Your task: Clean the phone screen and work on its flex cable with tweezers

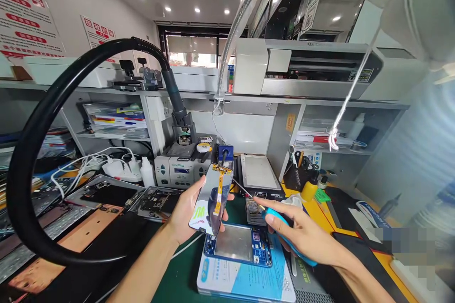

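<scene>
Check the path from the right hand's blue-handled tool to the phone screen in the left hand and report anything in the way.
Nothing visible stands between the blue-handled tool and the phone screen. The tip points at the screen's upper right edge; the left hand's fingertips show along that edge, lower down.

The yellow-topped bench (322, 213) is carrying a green mat (161, 277), and a blue-and-white box (245, 279) is lying on it. Counting from the box, flat device panels (81, 248) are lying at nine o'clock and a grey station (181, 170) is sitting at eleven. A white-topped unit (261, 173) is resting just past twelve, and a yellow bottle (310, 189) is standing between one and two.
</scene>
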The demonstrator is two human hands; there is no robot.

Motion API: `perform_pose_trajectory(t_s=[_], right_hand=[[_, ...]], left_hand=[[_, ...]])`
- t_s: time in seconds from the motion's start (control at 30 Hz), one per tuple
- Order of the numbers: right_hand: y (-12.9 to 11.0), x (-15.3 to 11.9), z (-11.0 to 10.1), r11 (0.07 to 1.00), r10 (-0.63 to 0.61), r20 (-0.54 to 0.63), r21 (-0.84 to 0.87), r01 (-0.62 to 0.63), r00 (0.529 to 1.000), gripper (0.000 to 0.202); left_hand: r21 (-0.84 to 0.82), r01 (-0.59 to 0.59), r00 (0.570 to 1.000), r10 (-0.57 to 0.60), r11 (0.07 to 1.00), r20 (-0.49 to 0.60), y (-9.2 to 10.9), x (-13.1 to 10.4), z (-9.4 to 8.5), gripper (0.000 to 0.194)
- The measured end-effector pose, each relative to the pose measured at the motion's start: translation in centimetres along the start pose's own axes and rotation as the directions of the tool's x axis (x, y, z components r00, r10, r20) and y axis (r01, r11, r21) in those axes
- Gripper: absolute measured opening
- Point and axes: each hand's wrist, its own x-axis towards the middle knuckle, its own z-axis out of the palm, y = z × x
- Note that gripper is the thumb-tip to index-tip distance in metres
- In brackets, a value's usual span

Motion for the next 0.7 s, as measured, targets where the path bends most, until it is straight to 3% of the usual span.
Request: perform_pose_trajectory(t_s=[0.2,0.43,0.7], right_hand=[[0.24,-0.21,0.12,0.999,0.017,0.135,-0.035,-0.013,0.991,0.050],[-0.08,-0.23,0.29,0.999,-0.021,0.123,-0.033,0.025,0.992,0.050],[-0.33,-0.51,0.35,0.998,0.027,0.191,-0.061,-0.016,0.981,0.054]], left_hand=[[0.007,-0.006,1.000,0.006,1.000,-0.008,0.11,-0.13,-0.17,0.051],[0.015,-0.017,1.000,0.018,1.000,-0.016,0.39,-0.34,0.31,0.053],[0.020,-0.055,0.998,0.056,0.998,-0.031,0.56,-0.38,-0.13,0.052]])
